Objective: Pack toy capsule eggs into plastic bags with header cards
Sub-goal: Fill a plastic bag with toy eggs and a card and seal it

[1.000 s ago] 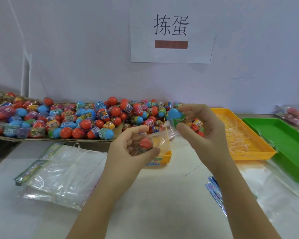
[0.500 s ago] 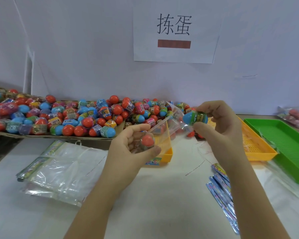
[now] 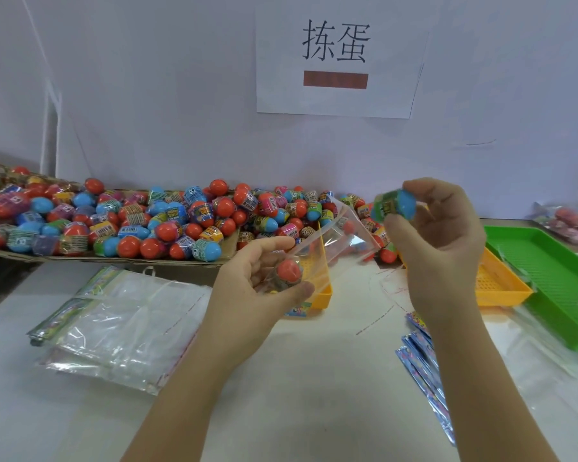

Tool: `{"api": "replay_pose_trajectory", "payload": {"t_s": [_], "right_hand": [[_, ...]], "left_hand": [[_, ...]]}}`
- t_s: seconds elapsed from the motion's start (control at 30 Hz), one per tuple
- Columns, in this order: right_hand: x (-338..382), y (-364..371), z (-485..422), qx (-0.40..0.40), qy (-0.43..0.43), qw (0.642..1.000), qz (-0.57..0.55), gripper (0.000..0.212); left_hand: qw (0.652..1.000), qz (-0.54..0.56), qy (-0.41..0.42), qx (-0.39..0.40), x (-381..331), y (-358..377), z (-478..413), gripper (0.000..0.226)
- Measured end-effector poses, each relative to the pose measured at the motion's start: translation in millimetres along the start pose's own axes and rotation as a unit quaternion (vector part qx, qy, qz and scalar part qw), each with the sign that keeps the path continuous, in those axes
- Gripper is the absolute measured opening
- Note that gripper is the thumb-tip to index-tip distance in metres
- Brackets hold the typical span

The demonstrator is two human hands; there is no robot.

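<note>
The left hand [image 3: 261, 281] has its fingers [image 3: 271, 246] curled round the lower end of a clear plastic bag [image 3: 337, 238], clamping a red capsule egg [image 3: 289, 271] inside it. The bag's open mouth slants up toward the right hand [image 3: 444, 248]. That hand's fingers [image 3: 427, 190] and thumb pinch a blue-and-green egg [image 3: 396, 205] just beside the mouth, not in it.

Beyond both sets of fingers lies the egg pile [image 3: 141, 225]. Left of the left fingers, a stack of bags [image 3: 121, 325] rests on the desk [image 3: 314, 411]. Below the right wrist lie header cards [image 3: 424, 361] — and right of it, a yellow tray [image 3: 501, 285].
</note>
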State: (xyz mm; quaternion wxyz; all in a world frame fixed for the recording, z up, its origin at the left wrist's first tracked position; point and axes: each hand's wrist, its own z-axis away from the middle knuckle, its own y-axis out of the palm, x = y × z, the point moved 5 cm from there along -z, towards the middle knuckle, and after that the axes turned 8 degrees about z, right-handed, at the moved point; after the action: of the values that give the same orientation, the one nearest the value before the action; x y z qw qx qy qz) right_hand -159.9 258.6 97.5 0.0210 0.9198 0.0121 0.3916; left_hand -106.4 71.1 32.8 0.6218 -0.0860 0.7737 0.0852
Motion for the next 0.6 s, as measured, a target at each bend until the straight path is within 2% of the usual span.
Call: {"api": "replay_pose_trajectory", "payload": {"t_s": [0.13,0.23,0.3,0.5,0.6], "right_hand": [[-1,-4,-3,0.004,0.013,1.0,-0.012,0.044],[-4,0,-3,0.057,0.057,0.996,-0.024,0.049],[-6,2,-1,0.081,0.082,0.993,-0.022,0.042],[7,12,2,0.101,0.023,0.994,-0.027,0.021],[8,19,7,0.093,-0.006,0.995,0.033,0.021]], "left_hand": [[1.0,-0.008,0.004,0.002,-2,0,0,0.055],[1.0,-0.011,0.008,0.001,-2,1,0,0.056],[1.0,-0.015,0.01,-0.001,-2,0,0,0.057],[1.0,-0.017,0.018,-0.003,-3,-1,0,0.058],[1.0,-0.019,0.022,0.0,-3,-1,0,0.057]]}}
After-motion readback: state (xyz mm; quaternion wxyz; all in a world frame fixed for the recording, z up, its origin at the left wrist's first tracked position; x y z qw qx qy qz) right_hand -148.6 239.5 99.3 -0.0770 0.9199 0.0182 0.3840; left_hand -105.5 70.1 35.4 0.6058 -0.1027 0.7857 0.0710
